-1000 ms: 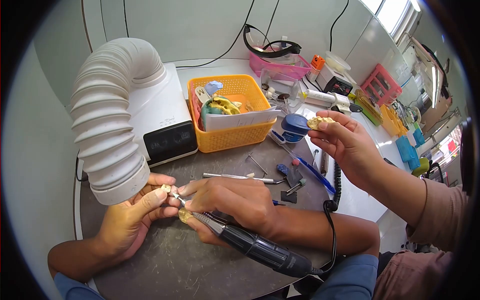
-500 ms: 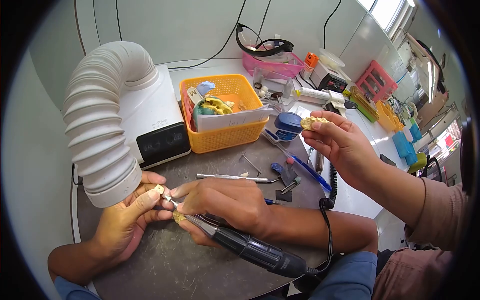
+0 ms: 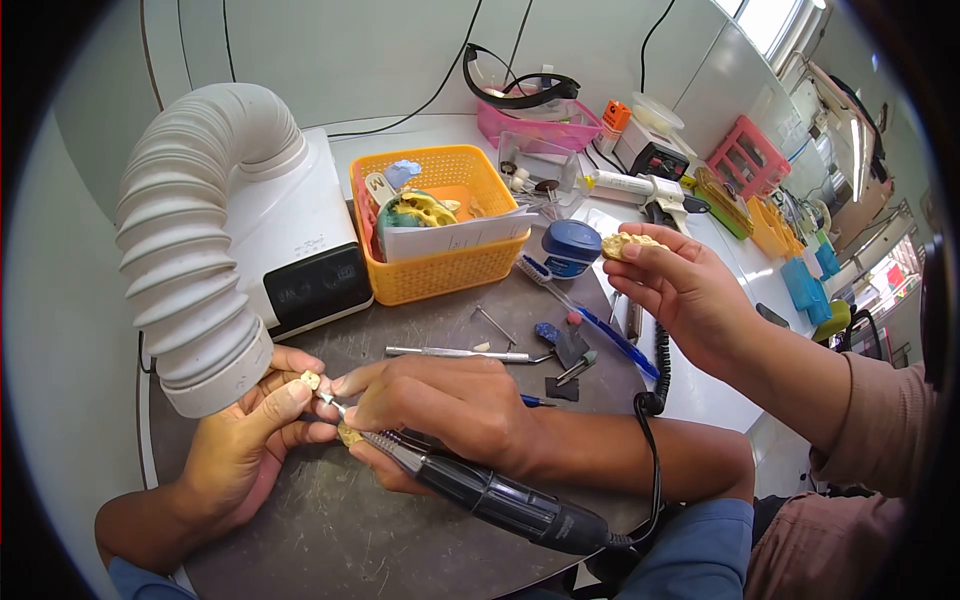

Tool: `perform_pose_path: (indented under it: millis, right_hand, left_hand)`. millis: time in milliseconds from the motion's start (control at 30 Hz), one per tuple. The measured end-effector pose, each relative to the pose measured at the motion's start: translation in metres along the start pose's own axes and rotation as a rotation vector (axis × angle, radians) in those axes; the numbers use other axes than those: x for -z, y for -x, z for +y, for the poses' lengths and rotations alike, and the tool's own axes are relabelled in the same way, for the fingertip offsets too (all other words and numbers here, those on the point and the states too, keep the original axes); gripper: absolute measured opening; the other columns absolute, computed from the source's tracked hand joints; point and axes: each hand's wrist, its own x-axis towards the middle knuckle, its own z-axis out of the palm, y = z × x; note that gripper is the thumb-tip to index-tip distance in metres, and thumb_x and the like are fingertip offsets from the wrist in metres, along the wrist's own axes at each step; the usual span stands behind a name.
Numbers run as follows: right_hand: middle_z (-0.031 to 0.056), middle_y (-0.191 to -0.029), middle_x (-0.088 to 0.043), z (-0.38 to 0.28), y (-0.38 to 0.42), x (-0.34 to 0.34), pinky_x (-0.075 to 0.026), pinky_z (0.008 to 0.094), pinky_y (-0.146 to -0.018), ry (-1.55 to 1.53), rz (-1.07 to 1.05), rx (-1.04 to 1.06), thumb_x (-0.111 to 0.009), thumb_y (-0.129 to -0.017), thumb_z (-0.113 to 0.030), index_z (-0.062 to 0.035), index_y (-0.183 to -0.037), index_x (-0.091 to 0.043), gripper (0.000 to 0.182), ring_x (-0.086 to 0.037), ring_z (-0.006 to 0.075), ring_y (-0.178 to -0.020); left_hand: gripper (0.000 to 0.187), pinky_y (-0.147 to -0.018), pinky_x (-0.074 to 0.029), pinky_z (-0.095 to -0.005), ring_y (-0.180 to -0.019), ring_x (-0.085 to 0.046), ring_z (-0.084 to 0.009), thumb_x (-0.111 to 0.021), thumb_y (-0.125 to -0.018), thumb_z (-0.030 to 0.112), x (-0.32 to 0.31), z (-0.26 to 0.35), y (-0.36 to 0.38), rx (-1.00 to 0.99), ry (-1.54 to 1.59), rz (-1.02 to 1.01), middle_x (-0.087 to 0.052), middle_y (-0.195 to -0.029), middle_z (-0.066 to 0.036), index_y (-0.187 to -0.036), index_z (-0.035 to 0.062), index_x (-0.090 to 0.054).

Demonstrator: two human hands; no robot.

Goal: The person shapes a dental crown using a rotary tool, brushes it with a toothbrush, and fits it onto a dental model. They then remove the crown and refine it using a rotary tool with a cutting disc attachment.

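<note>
Closest to me, scratched grey surface (image 3: 330, 530) shows between my forearms, and its front edge curves away below the rear of the handpiece (image 3: 505, 498). A black cord (image 3: 622, 541) leaves that end and loops up past my right forearm. My right hand (image 3: 440, 405) keeps a narrow grip, closed round the front of the handpiece — its pale bur (image 3: 330, 400) points at the cream piece (image 3: 311, 380), though I cannot tell whether they touch. My left hand (image 3: 240, 440) pinches that piece between thumb and fingers. A yellow piece (image 3: 349, 434) sits beside the handpiece's nose, near the right fingers; I cannot tell which hand bears it.

The hose (image 3: 185, 260) hangs its mouth right by the left fingers, so I see little room on that side. Just beyond the right knuckles, a steel tool (image 3: 440, 353) lies crosswise. A toothbrush (image 3: 605, 328) slants near the grey surface's right edge.

At the right, another person's hand (image 3: 675, 275) holds a cream cast (image 3: 632, 245) just beside the blue tub (image 3: 571, 243) — well apart from my hands. The yellow basket (image 3: 445, 278) stands beside the white unit (image 3: 300, 220), a slim gap between. Farther back, black-rimmed glasses (image 3: 530, 98) rest on the pink basket (image 3: 540, 130), near the wall (image 3: 340, 60).
</note>
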Motion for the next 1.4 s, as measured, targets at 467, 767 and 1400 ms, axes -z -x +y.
perform_pose_path:
  millis: [467, 767, 1400]
  right_hand:
    - [0.0153, -0.078, -0.064, 0.0, -0.002, -0.002, -0.056, 0.033, -0.061, -0.012, 0.026, 0.003, -0.075, -0.071, -0.004, -0.0002, -0.084, -0.057, 0.023, -0.069, 0.028, -0.074]
    - [0.0135, -0.093, -0.064, 0.002, 0.006, 0.002, -0.056, 0.0308, -0.078, -0.012, -0.1, -0.004, -0.064, -0.085, -0.007, 0.0002, -0.101, -0.058, 0.019, -0.067, 0.0192, -0.082]
    - [0.0191, -0.079, -0.066, 0.006, 0.004, -0.005, -0.058, 0.0358, -0.069, -0.076, -0.022, -0.064, -0.076, -0.069, -0.001, 0.0033, -0.089, -0.056, 0.029, -0.07, 0.0358, -0.084]
  left_hand:
    - [0.023, -0.079, -0.057, -0.0244, -0.09, -0.062, -0.0139, -0.054, -0.095, 0.01, -0.001, 0.0, 0.0, 0.003, -0.004, -0.001, -0.06, -0.099, -0.011, -0.115, -0.0006, -0.048]
    - [0.023, -0.078, -0.056, -0.0237, -0.09, -0.062, -0.0136, -0.054, -0.096, 0.011, -0.001, 0.0, 0.001, -0.001, -0.018, 0.013, -0.061, -0.099, -0.01, -0.115, -0.0006, -0.049]
    - [0.027, -0.084, -0.057, -0.0282, -0.093, -0.065, -0.0186, -0.058, -0.094, 0.01, 0.002, -0.004, -0.002, -0.104, 0.06, -0.132, -0.063, -0.105, -0.015, -0.113, -0.0075, -0.055]
